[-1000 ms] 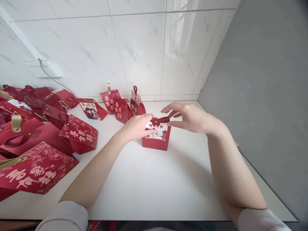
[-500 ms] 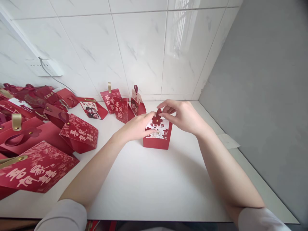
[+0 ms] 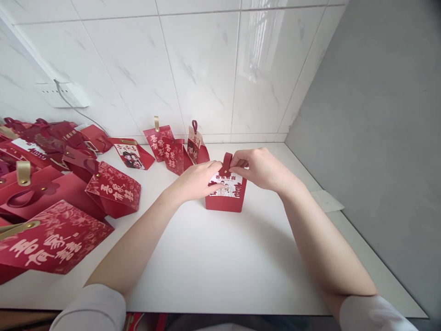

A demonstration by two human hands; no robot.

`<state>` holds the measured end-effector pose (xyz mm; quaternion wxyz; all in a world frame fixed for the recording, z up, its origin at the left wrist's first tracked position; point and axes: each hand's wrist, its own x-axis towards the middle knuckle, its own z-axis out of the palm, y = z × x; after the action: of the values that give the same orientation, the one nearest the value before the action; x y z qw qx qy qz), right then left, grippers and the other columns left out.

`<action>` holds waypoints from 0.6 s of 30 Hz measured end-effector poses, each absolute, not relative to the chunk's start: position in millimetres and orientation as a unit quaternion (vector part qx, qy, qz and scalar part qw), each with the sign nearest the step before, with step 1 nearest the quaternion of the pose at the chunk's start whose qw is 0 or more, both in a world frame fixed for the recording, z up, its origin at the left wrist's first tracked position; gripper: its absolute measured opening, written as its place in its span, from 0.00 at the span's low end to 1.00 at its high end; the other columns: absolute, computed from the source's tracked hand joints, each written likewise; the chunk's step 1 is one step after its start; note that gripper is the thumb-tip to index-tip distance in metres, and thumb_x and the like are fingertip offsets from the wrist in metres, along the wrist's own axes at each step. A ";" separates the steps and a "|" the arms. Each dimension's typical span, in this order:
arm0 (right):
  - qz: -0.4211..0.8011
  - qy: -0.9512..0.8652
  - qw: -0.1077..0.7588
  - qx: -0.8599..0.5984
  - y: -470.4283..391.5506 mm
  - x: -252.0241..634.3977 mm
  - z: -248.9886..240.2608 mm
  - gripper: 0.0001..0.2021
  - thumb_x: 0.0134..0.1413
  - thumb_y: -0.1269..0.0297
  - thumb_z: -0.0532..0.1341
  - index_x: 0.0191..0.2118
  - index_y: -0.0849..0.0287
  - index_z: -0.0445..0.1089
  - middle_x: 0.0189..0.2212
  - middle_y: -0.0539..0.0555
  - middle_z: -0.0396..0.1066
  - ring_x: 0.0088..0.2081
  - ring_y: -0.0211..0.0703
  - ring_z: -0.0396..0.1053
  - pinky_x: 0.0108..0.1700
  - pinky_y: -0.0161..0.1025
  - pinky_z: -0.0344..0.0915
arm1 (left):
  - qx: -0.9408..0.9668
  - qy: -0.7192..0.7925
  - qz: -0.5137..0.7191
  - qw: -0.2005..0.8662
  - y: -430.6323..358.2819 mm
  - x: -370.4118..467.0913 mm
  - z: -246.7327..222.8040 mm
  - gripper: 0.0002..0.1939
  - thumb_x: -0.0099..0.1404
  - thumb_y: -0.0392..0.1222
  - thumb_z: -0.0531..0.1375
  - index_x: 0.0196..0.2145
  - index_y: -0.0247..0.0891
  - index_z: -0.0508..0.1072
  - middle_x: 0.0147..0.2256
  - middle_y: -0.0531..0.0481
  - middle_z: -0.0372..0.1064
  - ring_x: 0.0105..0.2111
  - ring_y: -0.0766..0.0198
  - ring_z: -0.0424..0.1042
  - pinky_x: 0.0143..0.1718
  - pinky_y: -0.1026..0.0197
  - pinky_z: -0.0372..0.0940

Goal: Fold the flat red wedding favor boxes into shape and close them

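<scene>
A red gift box (image 3: 223, 203) with a white printed front stands upright on the white table, between my hands. My left hand (image 3: 198, 180) grips its left side, thumb across the printed front and fingers at the upper edge. At the top, a dark red strap handle (image 3: 228, 161) rises in a loop, fixed by a small gold stud. My right hand (image 3: 257, 168) is closed in a pinch at the box's upper right, beside the base of the strap. The fingertips partly hide what they pinch.
Several finished-looking red boxes (image 3: 175, 156) stand behind, near the tiled wall. A crowded pile of red boxes (image 3: 62, 239) fills the left of the table (image 3: 193, 271). A white sheet (image 3: 327, 201) lies at the right edge, and a wall socket (image 3: 64, 95) has a grey cable.
My right hand has shifted slightly down from the top of the strap to its base. The strap loop now stands up in plain view. My left hand keeps its hold.
</scene>
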<state>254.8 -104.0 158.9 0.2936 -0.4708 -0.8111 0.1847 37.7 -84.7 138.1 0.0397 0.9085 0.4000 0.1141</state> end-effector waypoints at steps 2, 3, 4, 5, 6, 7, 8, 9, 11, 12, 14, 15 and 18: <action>0.200 -0.808 0.274 -0.481 -101.5 255.2 157.4 0.05 0.57 0.65 0.60 0.31 0.54 0.72 0.30 0.49 0.76 0.32 0.40 0.71 0.31 0.36 0.62 | 0.901 0.409 0.127 0.066 -82.8 37.3 135.7 0.15 0.66 0.53 0.59 0.41 0.40 0.66 0.37 0.48 0.70 0.33 0.57 0.71 0.30 0.58 0.60; 0.206 -0.808 0.263 -0.486 -100.3 255.9 156.9 0.05 0.57 0.65 0.60 0.32 0.54 0.72 0.30 0.49 0.75 0.31 0.40 0.70 0.30 0.35 0.61 | 0.896 0.409 0.146 0.089 -80.9 36.8 133.9 0.16 0.65 0.53 0.60 0.44 0.41 0.66 0.39 0.48 0.71 0.35 0.57 0.72 0.33 0.58 0.63; 0.207 -0.809 0.249 -0.491 -99.1 256.8 156.5 0.05 0.56 0.64 0.60 0.32 0.54 0.72 0.29 0.48 0.74 0.30 0.39 0.69 0.28 0.35 0.59 | 0.891 0.402 0.175 0.117 -78.1 35.8 131.5 0.19 0.64 0.53 0.61 0.48 0.42 0.66 0.42 0.47 0.72 0.39 0.56 0.73 0.38 0.56 0.65; 0.206 -0.811 0.231 -0.496 -98.0 257.9 156.2 0.05 0.56 0.63 0.60 0.31 0.54 0.72 0.27 0.48 0.73 0.29 0.39 0.67 0.27 0.35 0.57 | 0.884 0.391 0.211 0.147 -74.5 34.5 128.3 0.23 0.62 0.52 0.63 0.51 0.43 0.65 0.46 0.47 0.72 0.45 0.55 0.73 0.44 0.55 0.66; 0.203 -0.815 0.210 -0.501 -96.9 258.9 155.7 0.06 0.57 0.62 0.60 0.30 0.54 0.71 0.24 0.48 0.70 0.26 0.38 0.65 0.25 0.36 0.55 | 0.873 0.380 0.249 0.179 -70.2 32.7 124.3 0.27 0.61 0.52 0.64 0.54 0.44 0.63 0.51 0.47 0.70 0.50 0.54 0.72 0.49 0.54 0.66; 0.202 -0.818 0.186 -0.505 -95.8 259.8 155.1 0.07 0.57 0.62 0.59 0.29 0.55 0.70 0.22 0.48 0.67 0.24 0.37 0.62 0.24 0.36 0.52 | 0.860 0.370 0.280 0.214 -65.2 30.5 119.1 0.30 0.59 0.52 0.66 0.56 0.44 0.62 0.54 0.46 0.69 0.53 0.54 0.70 0.53 0.53 0.65; 0.204 -0.821 0.161 -0.509 -94.9 260.5 154.3 0.08 0.57 0.61 0.59 0.28 0.55 0.69 0.20 0.47 0.65 0.23 0.37 0.59 0.23 0.36 0.50 | 0.845 0.366 0.296 0.254 -59.9 27.8 112.7 0.33 0.57 0.52 0.67 0.57 0.44 0.62 0.56 0.46 0.68 0.55 0.54 0.69 0.55 0.52 0.65; 0.208 -0.820 0.139 -0.514 -94.1 260.9 153.4 0.08 0.57 0.61 0.60 0.28 0.55 0.68 0.20 0.47 0.63 0.22 0.36 0.58 0.22 0.37 0.49 | 0.831 0.368 0.290 0.299 -54.6 24.9 104.9 0.34 0.55 0.53 0.69 0.56 0.43 0.64 0.56 0.45 0.69 0.55 0.53 0.70 0.55 0.52 0.65; 0.224 -0.813 0.097 -0.529 -93.1 260.7 151.5 0.07 0.55 0.60 0.62 0.30 0.55 0.67 0.22 0.48 0.64 0.22 0.37 0.59 0.21 0.37 0.49 | 0.809 0.373 0.215 0.400 -45.7 18.8 86.2 0.34 0.53 0.53 0.70 0.55 0.42 0.67 0.53 0.44 0.71 0.53 0.52 0.72 0.53 0.51 0.67; 0.232 -0.807 0.079 -0.537 -93.0 260.3 150.6 0.07 0.54 0.59 0.63 0.31 0.55 0.67 0.23 0.49 0.66 0.22 0.37 0.60 0.21 0.37 0.50 | 0.801 0.372 0.164 0.440 -42.7 15.9 76.0 0.34 0.52 0.52 0.70 0.55 0.42 0.68 0.53 0.44 0.72 0.53 0.51 0.72 0.53 0.50 0.68; 0.239 -0.798 0.051 -0.551 -93.3 259.5 149.4 0.08 0.53 0.58 0.64 0.32 0.55 0.67 0.27 0.51 0.69 0.24 0.39 0.63 0.22 0.37 0.53 | 0.787 0.364 0.101 0.487 -40.2 11.4 57.6 0.36 0.50 0.51 0.72 0.55 0.41 0.69 0.54 0.43 0.72 0.53 0.50 0.72 0.53 0.49 0.69; 0.239 -0.797 0.043 -0.553 -93.6 259.5 149.3 0.09 0.54 0.57 0.64 0.32 0.55 0.67 0.28 0.52 0.70 0.24 0.39 0.64 0.22 0.37 0.54 | 0.786 0.356 0.095 0.496 -40.5 9.8 50.9 0.37 0.49 0.50 0.72 0.56 0.41 0.69 0.55 0.43 0.71 0.55 0.50 0.71 0.53 0.49 0.68; 0.230 -0.805 0.038 -0.546 -94.7 262.7 151.1 0.08 0.55 0.56 0.62 0.34 0.55 0.69 0.29 0.52 0.72 0.25 0.41 0.66 0.24 0.37 0.56 | 0.803 0.353 0.097 0.470 -44.4 7.3 48.6 0.41 0.46 0.48 0.73 0.58 0.42 0.68 0.57 0.44 0.69 0.59 0.50 0.67 0.58 0.50 0.64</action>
<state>262.7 -94.7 151.1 0.0382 -0.5456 -0.8050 0.2300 7.3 -44.4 48.6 0.4704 0.8028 0.3533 0.0968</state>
